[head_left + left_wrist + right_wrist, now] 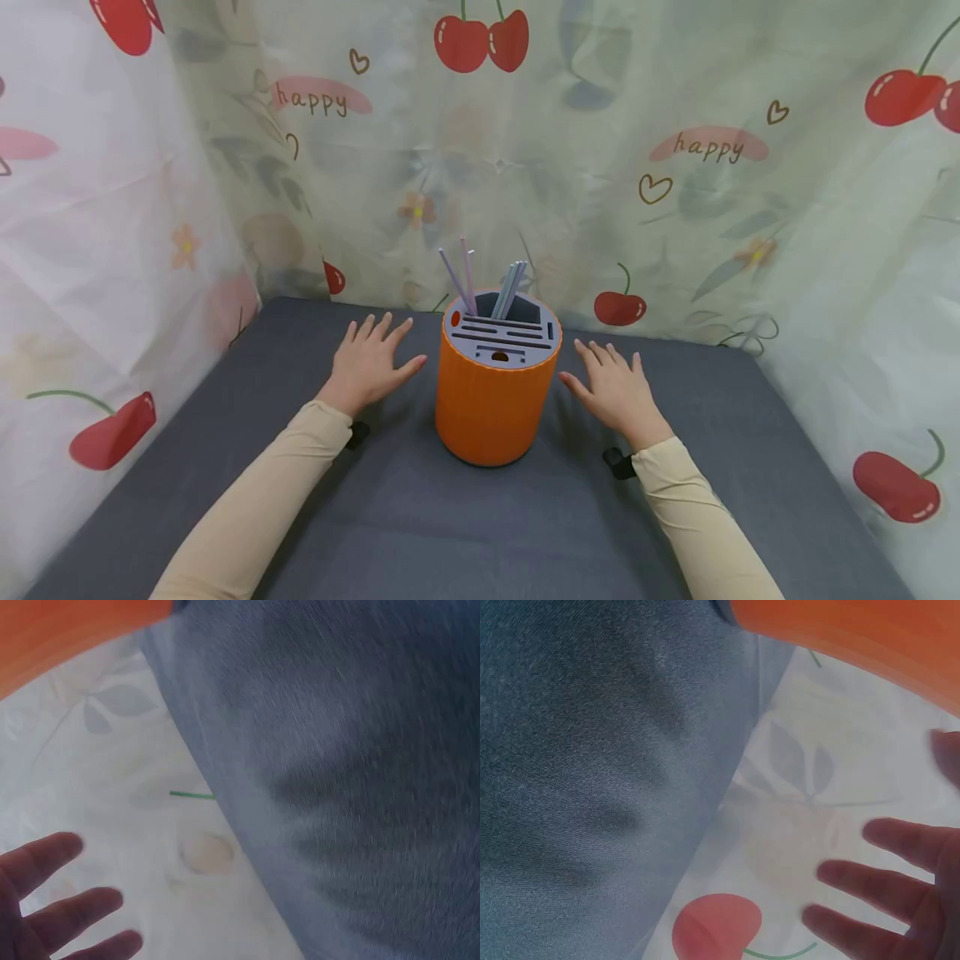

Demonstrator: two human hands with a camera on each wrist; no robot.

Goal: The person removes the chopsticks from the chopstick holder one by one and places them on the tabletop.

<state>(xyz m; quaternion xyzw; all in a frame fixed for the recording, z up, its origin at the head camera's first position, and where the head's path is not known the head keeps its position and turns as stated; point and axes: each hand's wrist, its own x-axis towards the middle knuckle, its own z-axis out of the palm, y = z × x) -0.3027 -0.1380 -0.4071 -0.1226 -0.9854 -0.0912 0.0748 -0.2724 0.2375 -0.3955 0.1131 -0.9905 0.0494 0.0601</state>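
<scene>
An orange round desk organizer with a grey slotted top stands upright in the middle of the table. Several thin pale purple, pink and bluish sticks poke up from its rear compartment. To its left my left hand hovers with fingers spread, thumb toward the organizer and apart from it. On the other side my right hand is held likewise, fingers spread and nothing in it. Both wrist views catch the organizer's orange side at a top corner, with spread fingers below.
A dark grey cloth covers the table. Behind it and at both sides hangs a pale curtain printed with cherries, hearts and the word "happy". Each wrist wears a small black device at the sleeve's end.
</scene>
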